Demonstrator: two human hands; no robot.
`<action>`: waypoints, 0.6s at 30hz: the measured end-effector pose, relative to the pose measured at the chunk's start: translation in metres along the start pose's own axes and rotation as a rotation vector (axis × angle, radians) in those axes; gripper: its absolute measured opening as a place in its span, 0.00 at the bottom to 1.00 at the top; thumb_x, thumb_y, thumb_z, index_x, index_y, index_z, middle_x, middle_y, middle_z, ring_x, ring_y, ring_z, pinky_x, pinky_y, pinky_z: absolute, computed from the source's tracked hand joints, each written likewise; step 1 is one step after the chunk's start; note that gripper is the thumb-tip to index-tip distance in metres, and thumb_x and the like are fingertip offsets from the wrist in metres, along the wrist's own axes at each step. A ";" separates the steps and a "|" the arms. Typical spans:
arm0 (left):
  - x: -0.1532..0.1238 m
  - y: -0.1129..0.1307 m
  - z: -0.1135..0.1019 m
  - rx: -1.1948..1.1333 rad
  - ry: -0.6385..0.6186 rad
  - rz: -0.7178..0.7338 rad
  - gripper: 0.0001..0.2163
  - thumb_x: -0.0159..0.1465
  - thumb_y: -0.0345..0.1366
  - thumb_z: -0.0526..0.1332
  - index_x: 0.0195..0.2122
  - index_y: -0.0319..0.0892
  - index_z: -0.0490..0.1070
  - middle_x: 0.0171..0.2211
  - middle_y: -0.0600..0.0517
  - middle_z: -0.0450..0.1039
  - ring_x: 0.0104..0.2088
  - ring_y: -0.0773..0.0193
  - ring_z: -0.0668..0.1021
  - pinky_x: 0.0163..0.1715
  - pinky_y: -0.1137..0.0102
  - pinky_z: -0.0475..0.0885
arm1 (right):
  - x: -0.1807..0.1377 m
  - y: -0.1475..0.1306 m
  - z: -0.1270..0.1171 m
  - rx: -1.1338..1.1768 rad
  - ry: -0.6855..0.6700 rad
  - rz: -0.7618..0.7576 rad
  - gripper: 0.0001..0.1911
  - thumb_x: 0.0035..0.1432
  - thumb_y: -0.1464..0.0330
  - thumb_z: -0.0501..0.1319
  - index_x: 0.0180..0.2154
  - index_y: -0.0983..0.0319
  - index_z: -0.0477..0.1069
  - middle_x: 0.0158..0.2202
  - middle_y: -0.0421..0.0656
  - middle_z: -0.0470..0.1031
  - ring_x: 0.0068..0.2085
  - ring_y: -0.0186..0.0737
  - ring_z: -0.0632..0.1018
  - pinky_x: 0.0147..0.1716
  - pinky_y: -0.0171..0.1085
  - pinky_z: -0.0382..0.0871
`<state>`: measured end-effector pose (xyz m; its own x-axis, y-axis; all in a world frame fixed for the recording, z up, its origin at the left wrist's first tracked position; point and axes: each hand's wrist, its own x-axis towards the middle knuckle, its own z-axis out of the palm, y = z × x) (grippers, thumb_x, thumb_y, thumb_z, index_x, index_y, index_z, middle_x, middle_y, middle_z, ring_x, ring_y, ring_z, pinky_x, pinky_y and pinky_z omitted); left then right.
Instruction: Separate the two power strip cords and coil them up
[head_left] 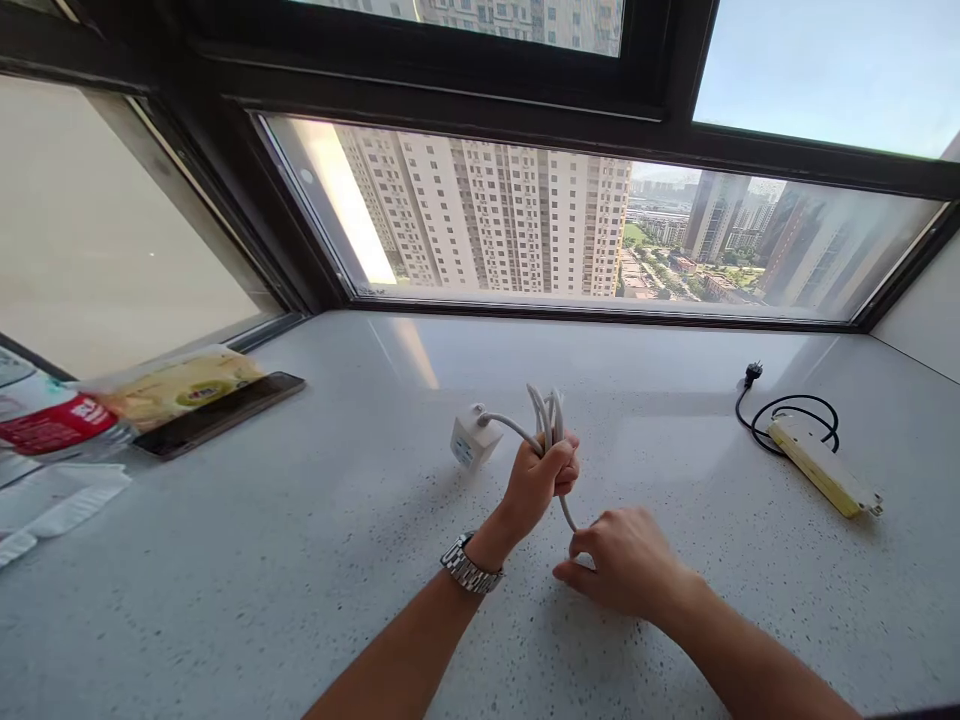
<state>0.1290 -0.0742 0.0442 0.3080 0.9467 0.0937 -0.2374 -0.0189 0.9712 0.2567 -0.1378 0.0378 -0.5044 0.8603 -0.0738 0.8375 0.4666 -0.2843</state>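
Note:
My left hand (541,480), with a metal watch on its wrist, is closed around a bundle of folded white cable (546,412) whose loops stick up above the fist. The cable runs left to a white cube-shaped plug block (471,442) resting on the speckled white sill (300,560). My right hand (619,562) sits just below and to the right, its fingertips pinching the loose end of the same cable where it hangs out of the left fist.
A yellow power strip (822,466) with a black cord (787,412) lies at the right. A dark phone (225,412) and snack packets (172,385) sit at the left by the window. White plastic bags (52,500) lie at the far left.

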 end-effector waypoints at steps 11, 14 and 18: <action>0.010 0.015 -0.003 1.121 -0.293 -0.216 0.18 0.57 0.48 0.56 0.17 0.42 0.56 0.14 0.57 0.53 0.15 0.70 0.59 0.16 0.73 0.52 | 0.002 -0.004 -0.001 -0.037 -0.017 0.272 0.24 0.60 0.52 0.53 0.29 0.62 0.78 0.27 0.47 0.78 0.29 0.42 0.77 0.26 0.35 0.62; 0.015 0.019 0.008 1.490 -0.291 -0.209 0.17 0.58 0.49 0.56 0.22 0.41 0.66 0.19 0.51 0.67 0.22 0.61 0.72 0.20 0.71 0.61 | 0.004 0.005 -0.001 -0.049 -0.004 0.274 0.18 0.58 0.56 0.58 0.32 0.63 0.77 0.33 0.48 0.78 0.35 0.45 0.77 0.30 0.37 0.65; 0.013 0.001 0.022 1.698 -0.253 -0.158 0.20 0.62 0.49 0.52 0.32 0.38 0.75 0.31 0.41 0.76 0.34 0.50 0.79 0.30 0.66 0.70 | 0.002 0.024 -0.006 -0.065 0.008 0.238 0.17 0.48 0.57 0.66 0.35 0.63 0.76 0.38 0.49 0.76 0.43 0.50 0.74 0.39 0.41 0.65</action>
<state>0.1529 -0.0691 0.0509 0.3962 0.9058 -0.1504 0.9180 -0.3873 0.0857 0.2769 -0.1233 0.0362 -0.2898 0.9491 -0.1232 0.9444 0.2628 -0.1975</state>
